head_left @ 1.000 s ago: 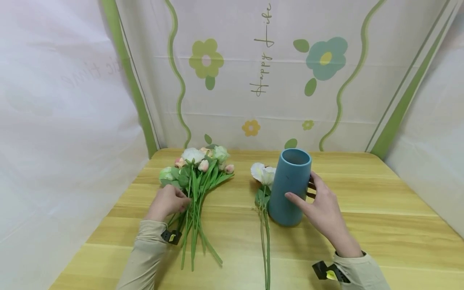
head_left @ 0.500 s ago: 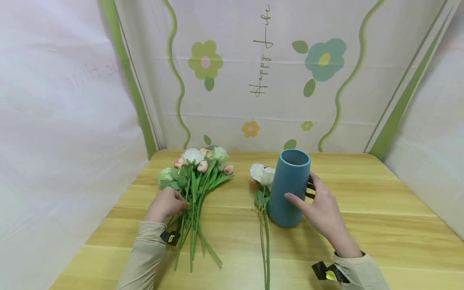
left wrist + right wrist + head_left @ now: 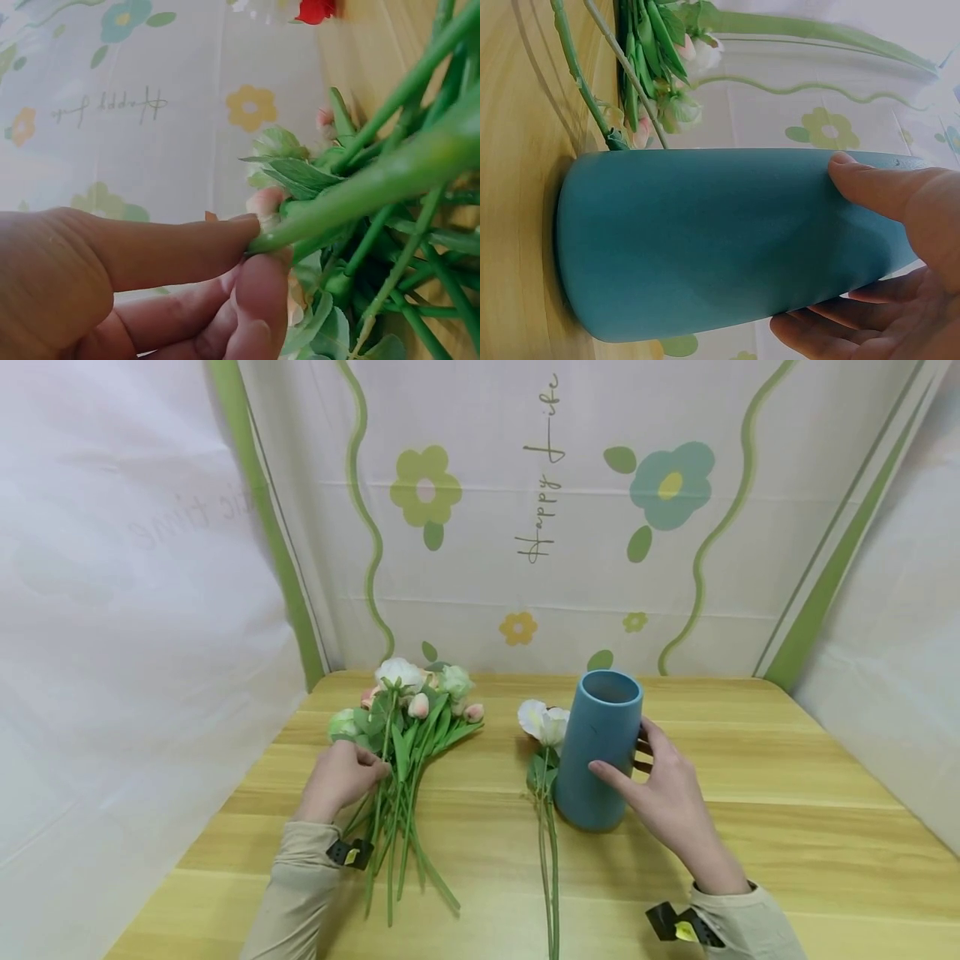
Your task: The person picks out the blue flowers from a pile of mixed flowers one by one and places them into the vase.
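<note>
In the head view my left hand (image 3: 341, 781) pinches the green stem of a white flower (image 3: 399, 675) at the left side of a bunch of artificial flowers (image 3: 427, 739). The left wrist view has that stem (image 3: 367, 191) between thumb and forefinger, above other crossing stems and leaves. My right hand (image 3: 667, 802) grips a tall blue vase (image 3: 598, 760) round its right side, thumb on the front. The vase stands upright on the table with its mouth upward. In the right wrist view the thumb and fingers lie on opposite sides of the vase (image 3: 705, 240).
White flowers (image 3: 543, 722) with long stems lie just left of the vase, their stems pointing toward me. Beneath everything is a wooden table (image 3: 787, 777). A printed cloth (image 3: 480, 560) hangs behind it, and pale cloth walls stand at both sides.
The white flower's head has risen slightly out of the bunch as my left hand moves its stem. Lower stem ends have shifted a little left. The right hand and vase stay put.
</note>
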The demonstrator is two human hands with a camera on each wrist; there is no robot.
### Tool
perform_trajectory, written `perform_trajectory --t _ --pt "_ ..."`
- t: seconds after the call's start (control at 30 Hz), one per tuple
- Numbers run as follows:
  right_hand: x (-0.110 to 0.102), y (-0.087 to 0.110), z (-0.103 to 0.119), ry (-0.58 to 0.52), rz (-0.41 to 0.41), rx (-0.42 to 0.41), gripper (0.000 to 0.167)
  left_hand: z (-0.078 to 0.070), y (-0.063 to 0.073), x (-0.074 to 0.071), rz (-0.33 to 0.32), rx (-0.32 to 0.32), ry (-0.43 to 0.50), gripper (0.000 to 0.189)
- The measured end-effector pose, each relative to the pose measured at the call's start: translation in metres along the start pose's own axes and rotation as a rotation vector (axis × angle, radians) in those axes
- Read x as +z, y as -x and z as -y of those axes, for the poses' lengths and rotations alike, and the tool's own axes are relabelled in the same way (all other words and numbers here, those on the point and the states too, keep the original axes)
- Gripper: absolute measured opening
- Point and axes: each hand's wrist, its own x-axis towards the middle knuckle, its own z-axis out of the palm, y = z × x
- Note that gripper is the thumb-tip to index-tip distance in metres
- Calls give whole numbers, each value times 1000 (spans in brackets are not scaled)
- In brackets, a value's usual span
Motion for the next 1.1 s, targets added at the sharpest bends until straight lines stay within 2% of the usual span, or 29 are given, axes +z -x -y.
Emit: perform_trajectory --t 0.1,0.33,0.73,1.1 --pt "1 1 -1 2 0 2 90 -2 2 -1 -36 9 14 19" --pt "1 3 0 -2 6 23 91 -3 1 0 -114 40 18 23" --pt "1 4 -2 1 10 16 92 -7 2 4 -170 70 97 22" --pt "0 0 0 4 0 -12 90 -17 0 6 -215 112 115 21"
